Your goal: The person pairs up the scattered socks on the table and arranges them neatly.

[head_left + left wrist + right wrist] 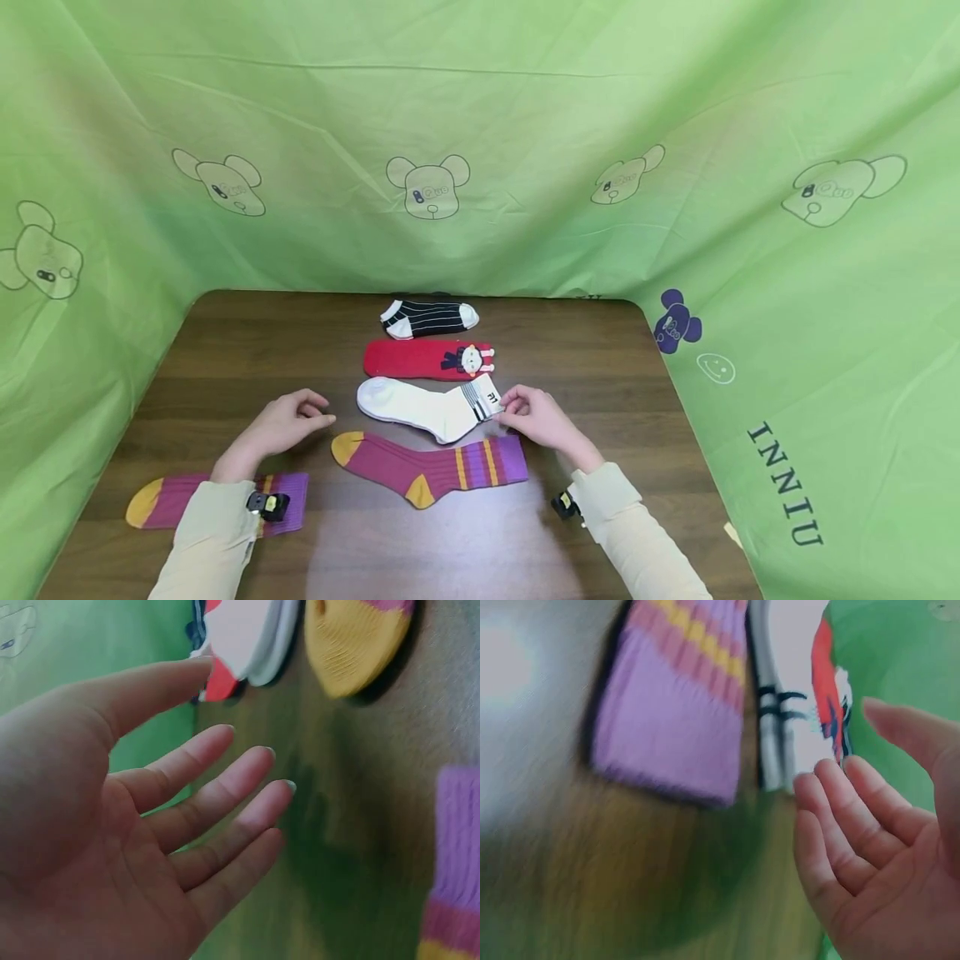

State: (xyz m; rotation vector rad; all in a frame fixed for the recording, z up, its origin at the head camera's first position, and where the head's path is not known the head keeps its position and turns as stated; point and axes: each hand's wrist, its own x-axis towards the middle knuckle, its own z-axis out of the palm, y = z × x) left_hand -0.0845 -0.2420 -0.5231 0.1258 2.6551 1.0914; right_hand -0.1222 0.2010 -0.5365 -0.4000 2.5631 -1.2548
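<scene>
A white sock (408, 406) with dark stripes at its cuff lies flat, toe to the left. My right hand (536, 414) is at that cuff; in the right wrist view its thumb stands apart from the loosely bent fingers (855, 832), with nothing between them. Whether the fingertips touch the sock cannot be told. To the left of the socks, my left hand (288, 423) hovers with nothing in it, its palm and relaxed fingers (217, 784) showing in the left wrist view. Just nearer than the white sock lies a maroon sock (435, 468) with yellow toe and heel and a purple cuff.
Beyond the white sock lie a red sock (408, 358) with a cartoon figure and a black striped sock (435, 318). Another maroon and yellow sock (176, 500) lies partly under the left forearm. Green cloth (525, 233) surrounds the wooden table (600, 367) at the back and sides.
</scene>
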